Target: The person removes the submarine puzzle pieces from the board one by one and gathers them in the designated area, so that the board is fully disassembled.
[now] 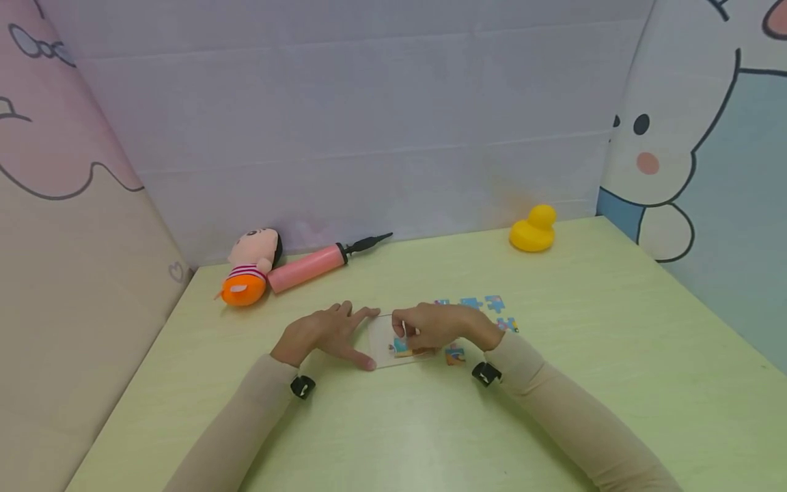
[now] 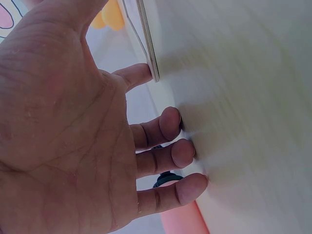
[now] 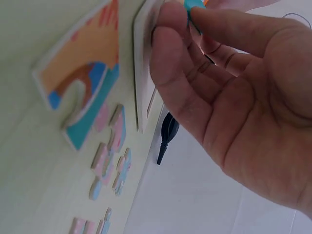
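A pale puzzle tray [image 1: 382,339] lies flat on the green table [image 1: 553,383], with a few joined pieces in its near part. My left hand [image 1: 369,338] lies spread beside it, fingers straight; in the left wrist view the fingertips [image 2: 184,152] press the tabletop and one finger touches the tray's edge [image 2: 147,44]. My right hand [image 1: 404,335] hovers over the tray and pinches a small blue puzzle piece [image 3: 195,4] between thumb and fingers. An orange and blue joined chunk [image 3: 83,87] lies just beside the tray's rim [image 3: 142,68].
Several loose puzzle pieces [image 1: 486,303] lie right of the tray, one [image 1: 455,354] near my right wrist. A pink pump [image 1: 307,268] and a plush doll [image 1: 249,266] sit at the back left, a yellow duck [image 1: 533,229] at the back right. Padded walls enclose the table.
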The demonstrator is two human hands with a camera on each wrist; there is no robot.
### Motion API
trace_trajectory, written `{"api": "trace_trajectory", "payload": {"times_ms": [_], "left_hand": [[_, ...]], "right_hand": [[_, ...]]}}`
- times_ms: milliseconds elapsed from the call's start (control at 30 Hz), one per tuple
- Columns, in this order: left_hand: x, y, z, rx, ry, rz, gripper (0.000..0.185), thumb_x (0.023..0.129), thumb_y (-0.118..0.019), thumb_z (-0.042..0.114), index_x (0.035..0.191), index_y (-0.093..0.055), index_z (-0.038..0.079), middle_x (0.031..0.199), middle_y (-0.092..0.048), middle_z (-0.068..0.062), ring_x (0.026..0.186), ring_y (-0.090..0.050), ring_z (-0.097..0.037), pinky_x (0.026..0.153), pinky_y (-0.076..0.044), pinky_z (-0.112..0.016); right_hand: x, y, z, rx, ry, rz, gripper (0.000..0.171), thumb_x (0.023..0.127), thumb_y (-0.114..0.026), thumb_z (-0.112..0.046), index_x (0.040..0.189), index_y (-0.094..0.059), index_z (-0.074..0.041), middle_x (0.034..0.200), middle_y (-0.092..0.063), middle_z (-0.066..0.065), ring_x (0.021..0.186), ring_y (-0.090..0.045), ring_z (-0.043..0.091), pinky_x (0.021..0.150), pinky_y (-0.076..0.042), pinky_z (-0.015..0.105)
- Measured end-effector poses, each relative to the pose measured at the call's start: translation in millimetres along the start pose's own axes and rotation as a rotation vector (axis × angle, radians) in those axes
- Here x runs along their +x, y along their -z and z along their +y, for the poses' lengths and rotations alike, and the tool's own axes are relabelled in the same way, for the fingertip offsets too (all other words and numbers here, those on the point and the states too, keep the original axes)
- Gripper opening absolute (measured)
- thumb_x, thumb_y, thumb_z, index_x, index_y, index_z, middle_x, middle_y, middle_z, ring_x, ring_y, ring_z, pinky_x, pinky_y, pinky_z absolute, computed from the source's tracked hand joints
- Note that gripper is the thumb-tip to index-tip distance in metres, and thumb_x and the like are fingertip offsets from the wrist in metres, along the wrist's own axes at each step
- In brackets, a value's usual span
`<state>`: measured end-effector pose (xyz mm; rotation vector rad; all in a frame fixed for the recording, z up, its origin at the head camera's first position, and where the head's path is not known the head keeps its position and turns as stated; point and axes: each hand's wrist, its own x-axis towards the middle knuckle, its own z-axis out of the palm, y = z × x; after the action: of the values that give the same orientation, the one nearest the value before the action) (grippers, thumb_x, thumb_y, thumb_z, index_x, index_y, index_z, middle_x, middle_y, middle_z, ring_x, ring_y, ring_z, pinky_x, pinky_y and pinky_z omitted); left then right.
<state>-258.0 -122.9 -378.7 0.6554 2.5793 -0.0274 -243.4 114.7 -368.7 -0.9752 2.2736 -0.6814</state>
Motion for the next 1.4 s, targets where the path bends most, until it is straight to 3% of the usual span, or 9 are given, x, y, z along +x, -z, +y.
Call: {"api": "trace_trajectory", "payload": {"times_ms": [167, 433, 733, 1033, 1400], "left_hand": [[-1.1, 0.8, 0.9, 0.001, -0.002, 0.002, 0.105, 0.075, -0.069, 0.075, 0.159, -0.024, 0.032, 0.131, -0.043, -0.015, 0.117, -0.046, -0.031, 0.092, -0.047, -0.056], [-2.5, 0.0, 0.6, 0.0, 0.002, 0.007, 0.105, 0.074, -0.07, 0.075, 0.158, -0.024, 0.032, 0.131, -0.043, -0.016, 0.117, -0.046, -0.031, 0.091, -0.047, -0.056], [-1.0, -1.2, -1.1, 0.012, 0.004, 0.001, 0.105, 0.074, -0.068, 0.077, 0.159, -0.023, 0.032, 0.134, -0.042, -0.016, 0.119, -0.046, -0.032, 0.094, -0.046, -0.057], [-1.2, -2.6, 0.1, 0.003, 0.013, -0.007, 0.107, 0.074, -0.068, 0.077, 0.159, -0.022, 0.033, 0.136, -0.042, -0.015, 0.121, -0.045, -0.032, 0.094, -0.046, -0.057], [-3.4, 0.6, 0.9, -0.001, 0.0, 0.007, 0.105, 0.074, -0.069, 0.076, 0.159, -0.023, 0.032, 0.133, -0.043, -0.016, 0.117, -0.046, -0.032, 0.091, -0.047, -0.056]], "right_hand": [[-0.9, -1.2, -0.5, 0.01, -0.007, 0.022, 0.005, 0.098, -0.051, 0.0, 0.099, -0.05, -0.005, 0.067, -0.059, 0.008, 0.054, -0.05, 0.015, 0.062, -0.043, 0.025], [-2.3, 0.2, -3.0, 0.122, -0.058, 0.052, 0.007, 0.099, -0.054, 0.0, 0.097, -0.049, -0.005, 0.084, -0.064, 0.011, 0.068, -0.067, 0.024, 0.065, -0.056, 0.033], [-3.8, -0.2, -3.1, 0.202, -0.105, 0.032, 0.007, 0.097, -0.053, 0.003, 0.097, -0.05, -0.003, 0.086, -0.066, 0.016, 0.067, -0.071, 0.029, 0.063, -0.058, 0.037], [-11.2, 9.0, 0.5, 0.087, -0.068, -0.03, 0.004, 0.103, -0.052, -0.008, 0.101, -0.05, -0.005, 0.091, -0.066, 0.011, 0.066, -0.07, 0.027, 0.064, -0.057, 0.034], [-24.8, 24.5, -0.2, 0.061, -0.027, -0.035, 0.007, 0.102, -0.055, -0.008, 0.098, -0.05, -0.007, 0.091, -0.061, 0.009, 0.066, -0.07, 0.033, 0.06, -0.056, 0.035]]}}
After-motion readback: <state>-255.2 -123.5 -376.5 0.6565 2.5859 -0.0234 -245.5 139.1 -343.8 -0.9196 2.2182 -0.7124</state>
